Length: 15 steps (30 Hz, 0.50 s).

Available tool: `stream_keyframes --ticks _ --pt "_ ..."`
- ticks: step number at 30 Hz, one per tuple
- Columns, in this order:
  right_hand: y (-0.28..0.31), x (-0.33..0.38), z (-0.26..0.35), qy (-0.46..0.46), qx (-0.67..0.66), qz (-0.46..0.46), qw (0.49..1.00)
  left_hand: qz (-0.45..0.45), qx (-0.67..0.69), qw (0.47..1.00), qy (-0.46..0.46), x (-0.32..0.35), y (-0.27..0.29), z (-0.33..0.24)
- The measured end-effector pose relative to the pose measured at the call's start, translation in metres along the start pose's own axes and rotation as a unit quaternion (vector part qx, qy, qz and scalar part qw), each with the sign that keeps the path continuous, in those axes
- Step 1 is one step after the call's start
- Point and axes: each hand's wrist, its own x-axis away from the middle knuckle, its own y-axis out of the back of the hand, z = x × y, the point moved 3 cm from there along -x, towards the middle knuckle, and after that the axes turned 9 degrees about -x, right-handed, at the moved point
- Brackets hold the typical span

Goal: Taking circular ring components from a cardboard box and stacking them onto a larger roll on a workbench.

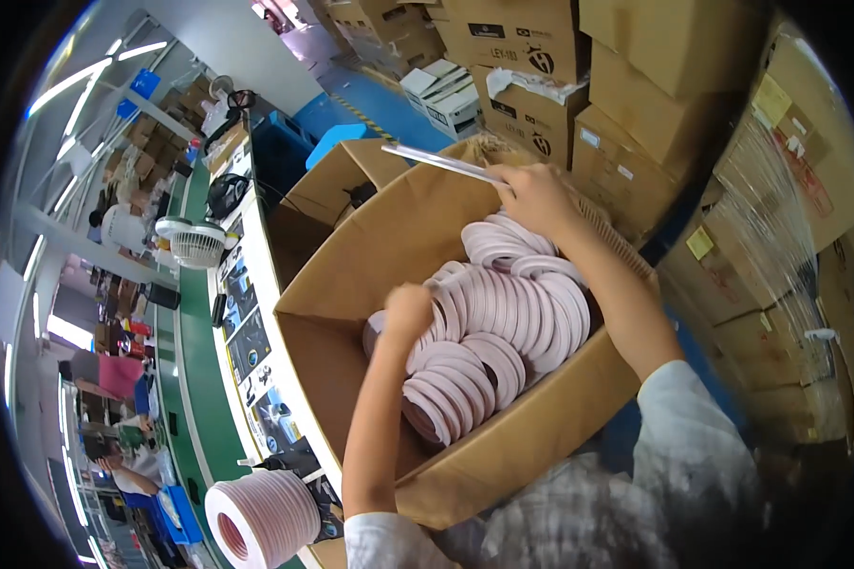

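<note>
Left forearm bare, rising steeply from lower edge; left hand [406, 311] curled into a loose fist, knuckles up. Right arm bent at elbow, pale sleeve at shoulder, forearm stretching far forward; right hand [533, 194] closed, fingers pinching, palm down.

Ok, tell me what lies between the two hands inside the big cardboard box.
In the head view, rows of pale pink rings on edge fill the stretch between the left hand and the right hand, inside the cardboard box.

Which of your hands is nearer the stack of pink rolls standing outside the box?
Left. The left hand is down inside the cardboard box, closer to the outside stack; the right hand is at the far rim.
</note>
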Motion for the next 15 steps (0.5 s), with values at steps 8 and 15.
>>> stream_keyframes --ticks 8,15 --pt "-0.001 0.003 0.009 -0.079 -0.192 0.118 0.971 -0.024 0.497 0.838 0.225 0.074 0.05 0.076" --pt "-0.025 0.021 0.042 -0.037 -0.208 0.37 0.905 0.007 0.764 0.55 0.338 0.124 0.025 0.076"
